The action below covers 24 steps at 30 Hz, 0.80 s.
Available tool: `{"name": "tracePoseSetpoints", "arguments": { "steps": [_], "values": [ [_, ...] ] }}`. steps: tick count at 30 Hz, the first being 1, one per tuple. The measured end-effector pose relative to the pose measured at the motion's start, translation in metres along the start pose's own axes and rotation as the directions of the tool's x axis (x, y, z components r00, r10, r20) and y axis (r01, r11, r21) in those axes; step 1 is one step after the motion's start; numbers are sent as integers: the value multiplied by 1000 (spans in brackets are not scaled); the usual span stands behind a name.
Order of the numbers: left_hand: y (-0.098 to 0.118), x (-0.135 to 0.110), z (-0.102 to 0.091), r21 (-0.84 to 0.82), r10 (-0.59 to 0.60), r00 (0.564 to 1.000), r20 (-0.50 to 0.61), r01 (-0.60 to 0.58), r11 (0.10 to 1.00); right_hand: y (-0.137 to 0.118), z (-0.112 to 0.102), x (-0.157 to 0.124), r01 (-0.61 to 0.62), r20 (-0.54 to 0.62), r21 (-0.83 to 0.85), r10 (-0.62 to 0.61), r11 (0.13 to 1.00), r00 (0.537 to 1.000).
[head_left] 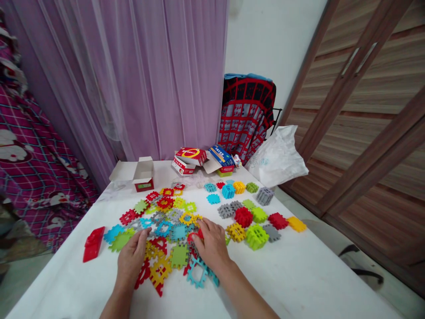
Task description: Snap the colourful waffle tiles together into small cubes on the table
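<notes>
A mixed pile of toothed plastic building pieces in red, yellow, blue, green and grey lies between my hands on the white table. My left hand (131,252) rests at the pile's left side, thumb and fingers loosely apart, beside a yellow piece (160,268) and a green square piece (121,239). Over the right side of the pile my right hand (212,243) reaches with fingers spread, touching the pieces near a red one (195,237). Neither hand shows a piece gripped. A light-blue frame piece (198,273) lies below the right hand's thumb side.
Right of the pile stand stacked pieces, among them a green cube (256,237) and a red stack (243,217). A red plastic piece (93,244) lies at left. Behind are an open carton (144,174), a red box (191,156), a blue box (221,156) and a white bag (278,157).
</notes>
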<state>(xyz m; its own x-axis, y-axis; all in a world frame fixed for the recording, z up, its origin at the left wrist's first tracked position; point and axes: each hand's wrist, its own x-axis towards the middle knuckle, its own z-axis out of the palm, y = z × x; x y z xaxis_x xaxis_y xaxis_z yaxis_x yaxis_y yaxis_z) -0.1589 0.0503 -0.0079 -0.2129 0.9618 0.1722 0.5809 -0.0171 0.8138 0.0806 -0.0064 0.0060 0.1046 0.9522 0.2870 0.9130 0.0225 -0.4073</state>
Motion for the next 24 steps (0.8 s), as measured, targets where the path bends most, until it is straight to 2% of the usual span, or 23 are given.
{"name": "tracePoseSetpoints", "arguments": {
  "steps": [4,8,13,17,20,24],
  "values": [
    [-2,0,0,-7,2,1000,5,-2,1000,4,2,-3,-47,-14,-8,47,999,999],
    [-2,1,0,-3,14,1000,-17,-14,1000,1,6,-2,-4,-9,63,5,998,1000],
    [1,1,-2,16,46,999,-24,-45,999,3,2,-4,128,-110,118,-115,985,987],
    [6,0,-4,48,46,999,-8,-46,998,9,-9,-16,240,-83,166,-229,956,970],
    [11,-1,-6,70,48,999,7,-48,996,20,-18,-27,273,-54,152,-267,950,962],
    [20,0,-11,120,85,996,40,-89,989,45,-27,-39,333,-105,173,-319,927,942]
  ]
}}
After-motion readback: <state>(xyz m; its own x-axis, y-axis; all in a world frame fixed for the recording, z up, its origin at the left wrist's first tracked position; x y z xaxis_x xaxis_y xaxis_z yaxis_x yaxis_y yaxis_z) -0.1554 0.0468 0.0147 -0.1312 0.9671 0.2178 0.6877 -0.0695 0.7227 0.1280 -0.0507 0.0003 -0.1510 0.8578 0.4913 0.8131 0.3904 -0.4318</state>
